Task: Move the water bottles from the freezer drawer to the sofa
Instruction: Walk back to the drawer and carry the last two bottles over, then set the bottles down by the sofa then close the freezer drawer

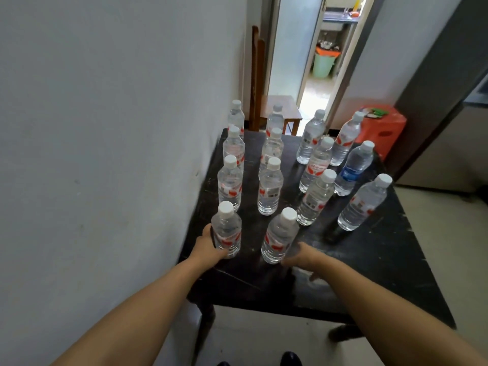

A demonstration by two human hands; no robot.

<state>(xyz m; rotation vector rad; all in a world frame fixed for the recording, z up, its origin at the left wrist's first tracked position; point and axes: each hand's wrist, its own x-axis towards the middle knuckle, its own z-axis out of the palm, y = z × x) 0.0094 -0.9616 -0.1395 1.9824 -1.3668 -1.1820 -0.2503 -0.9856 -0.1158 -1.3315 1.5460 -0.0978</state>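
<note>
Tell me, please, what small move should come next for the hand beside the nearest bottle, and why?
Probably close the right hand round the nearest clear plastic water bottle with a white cap. That hand lies open at the bottle's base on the black table, not yet gripping, while the left hand already holds the neighbouring white-capped bottle.

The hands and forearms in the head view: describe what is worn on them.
Nothing is worn. The left hand and the right hand are bare, without gloves, rings or a watch in view. Both forearms are bare to the bottom of the frame, with no sleeve showing.
</note>
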